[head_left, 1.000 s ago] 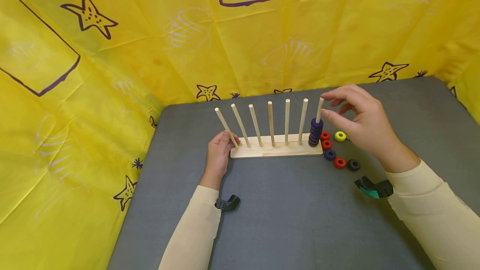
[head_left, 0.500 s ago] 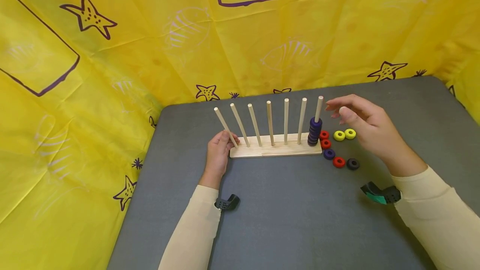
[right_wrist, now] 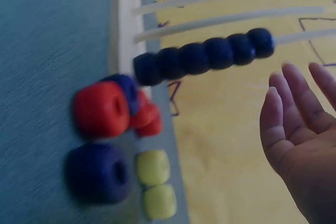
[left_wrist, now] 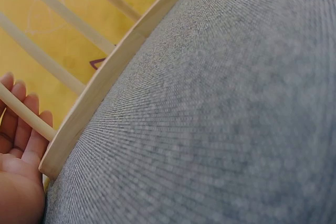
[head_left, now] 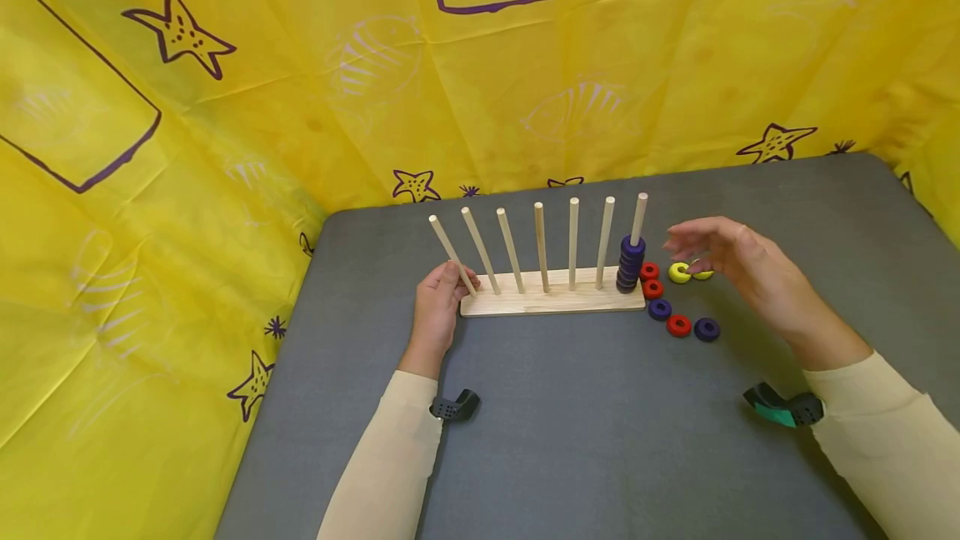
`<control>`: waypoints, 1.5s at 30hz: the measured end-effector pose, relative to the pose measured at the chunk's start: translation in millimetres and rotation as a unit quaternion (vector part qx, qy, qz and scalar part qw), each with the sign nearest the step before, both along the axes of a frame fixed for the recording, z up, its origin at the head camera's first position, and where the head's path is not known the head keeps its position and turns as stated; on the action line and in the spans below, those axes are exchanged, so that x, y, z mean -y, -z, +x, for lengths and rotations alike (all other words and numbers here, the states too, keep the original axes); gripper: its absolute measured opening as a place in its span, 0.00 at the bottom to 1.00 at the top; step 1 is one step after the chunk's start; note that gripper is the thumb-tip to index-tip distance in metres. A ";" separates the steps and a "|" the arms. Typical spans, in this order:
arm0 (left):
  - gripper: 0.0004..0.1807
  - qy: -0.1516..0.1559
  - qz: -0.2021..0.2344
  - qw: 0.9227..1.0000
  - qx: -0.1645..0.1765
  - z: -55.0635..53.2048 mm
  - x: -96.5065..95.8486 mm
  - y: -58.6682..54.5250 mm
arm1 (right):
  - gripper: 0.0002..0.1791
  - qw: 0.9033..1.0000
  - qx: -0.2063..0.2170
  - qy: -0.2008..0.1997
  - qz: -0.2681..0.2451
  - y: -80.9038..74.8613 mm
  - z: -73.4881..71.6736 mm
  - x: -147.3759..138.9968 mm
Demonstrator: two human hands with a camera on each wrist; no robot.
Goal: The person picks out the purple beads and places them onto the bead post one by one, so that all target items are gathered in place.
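Observation:
A wooden peg rack (head_left: 551,300) with a row of upright pegs stands on the table. My left hand (head_left: 437,315) holds its leftmost peg (head_left: 448,244) low down, near the base's end; the left wrist view shows fingers (left_wrist: 32,129) behind that peg. Several dark purple rings (head_left: 631,263) are stacked on the rightmost peg (head_left: 639,219), whose top part is bare. Off to the right of that stack, my right hand (head_left: 750,273) hovers with loosely bent fingers and nothing in them. It partly covers one of two yellow rings (right_wrist: 153,167) in the head view.
Loose rings lie by the rack's right end: several red, among them a near one (head_left: 678,326), and two purple, one (head_left: 707,329) nearest the front. A yellow patterned cloth (head_left: 480,90) hangs behind the grey table (head_left: 555,440).
My right hand has moved away from the top of the rightmost peg, to the right and down toward the yellow rings. My left hand and the rack have stayed put.

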State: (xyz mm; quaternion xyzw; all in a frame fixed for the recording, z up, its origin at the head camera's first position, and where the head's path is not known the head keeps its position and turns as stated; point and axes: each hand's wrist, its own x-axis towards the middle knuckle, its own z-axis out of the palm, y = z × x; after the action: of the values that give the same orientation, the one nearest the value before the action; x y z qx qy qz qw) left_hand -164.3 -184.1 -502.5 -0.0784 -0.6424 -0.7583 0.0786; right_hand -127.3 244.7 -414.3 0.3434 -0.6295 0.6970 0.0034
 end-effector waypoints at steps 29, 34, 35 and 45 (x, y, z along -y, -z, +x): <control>0.39 -0.003 0.006 1.000 0.001 -0.3 -1.6 -0.7 | 0.19 0.953 0.103 0.097 0.269 59.2 23.8 -39.3; 0.36 -0.002 0.013 1.000 0.001 -0.3 -2.0 -1.5 | 0.20 0.946 0.104 0.104 0.290 68.8 27.2 -43.1; 0.35 -0.003 0.012 1.000 0.003 -0.2 -2.0 -1.6 | 0.21 0.947 0.104 0.103 0.287 70.1 27.4 -43.6; 0.38 -0.006 0.003 1.000 0.005 1.5 -0.7 -0.6 | 0.27 0.946 0.073 0.086 0.305 76.7 26.4 -49.1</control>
State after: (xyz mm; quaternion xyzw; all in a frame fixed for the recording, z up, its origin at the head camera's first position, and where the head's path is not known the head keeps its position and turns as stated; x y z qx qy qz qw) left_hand -162.8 -183.4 -501.9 -0.0702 -0.6408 -0.7602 0.0802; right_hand -100.9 293.8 -490.9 0.2205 -0.8376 0.4921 -0.0874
